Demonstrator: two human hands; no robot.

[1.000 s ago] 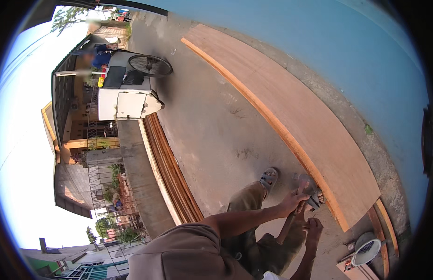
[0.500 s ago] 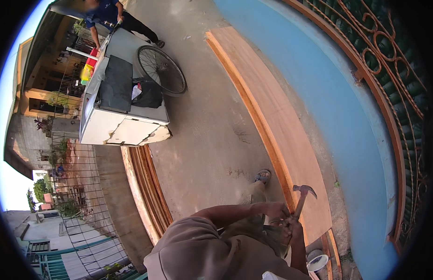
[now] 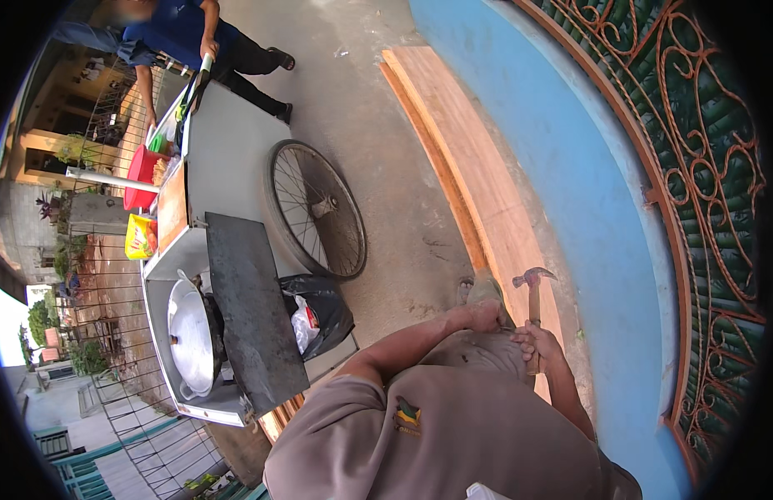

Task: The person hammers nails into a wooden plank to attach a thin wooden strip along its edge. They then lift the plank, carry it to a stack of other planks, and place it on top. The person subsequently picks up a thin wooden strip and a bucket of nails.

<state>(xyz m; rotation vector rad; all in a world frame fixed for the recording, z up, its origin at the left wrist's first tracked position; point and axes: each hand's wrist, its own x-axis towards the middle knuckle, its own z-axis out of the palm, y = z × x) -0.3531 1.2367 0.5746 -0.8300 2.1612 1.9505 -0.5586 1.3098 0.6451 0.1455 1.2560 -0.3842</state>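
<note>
My right hand (image 3: 537,343) is closed around the wooden handle of a claw hammer (image 3: 533,302). The hammer stands upright, its metal head uppermost, over the stacked boards. Just left of it is my left hand (image 3: 486,315), fingers curled in near my trousers; whatever it may hold is hidden. Below and beyond both hands runs a long stack of wooden boards (image 3: 478,175) on the ground, its near part covered by my body and arms.
A food cart (image 3: 228,146) with a spoked wheel (image 3: 359,229), a large metal pan (image 3: 189,337) and a black plastic bag (image 3: 332,312) stands close on my left. A person in a blue shirt (image 3: 174,33) grips its handle. A blue wall (image 3: 553,100) with iron grillework (image 3: 678,179) lines the right.
The cart and the person with it have come nearer along my left. My hands have shifted up in the picture and moved apart, the hammer still in the right one.
</note>
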